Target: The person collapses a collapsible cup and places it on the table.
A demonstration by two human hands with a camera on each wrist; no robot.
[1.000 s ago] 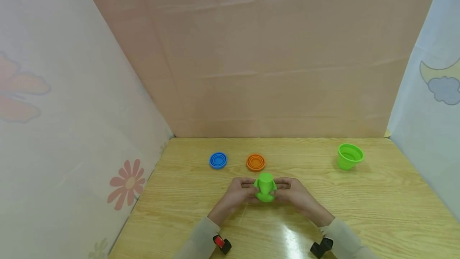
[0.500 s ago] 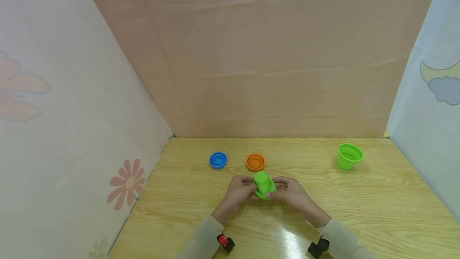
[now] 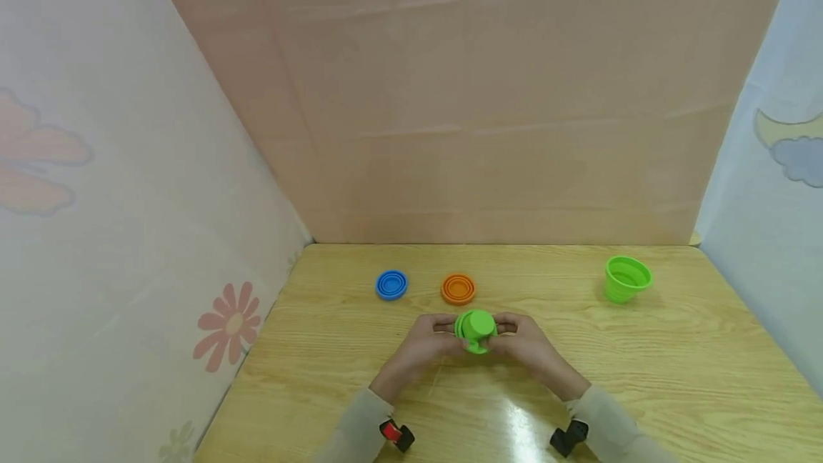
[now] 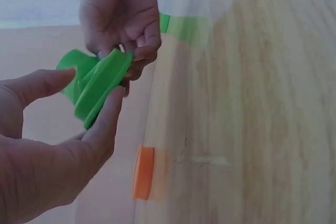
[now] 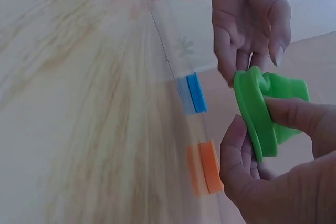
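A green collapsible silicone cup [image 3: 479, 324] is held between both hands above the table, its base toward the head camera and its wall partly folded. My left hand [image 3: 427, 340] pinches its left side; in the left wrist view the thumb lies on the wall of the green cup [image 4: 105, 90] and the fingers lie along the rim. On the other side my right hand [image 3: 526, 343] grips it, thumb against the folded wall and fingers under the rim of the cup [image 5: 256, 108] in the right wrist view.
Behind the hands lie a flattened blue collapsible cup [image 3: 391, 285] and a flattened orange one [image 3: 458, 289]. A second green cup [image 3: 627, 279] stands expanded at the back right. The wooden table [image 3: 308, 356] meets printed side walls and a brown back panel.
The held green cup has tilted and shifted between the hands, and its wall is folded differently around the base. Both hands keep hold of it. The other cups stay put.
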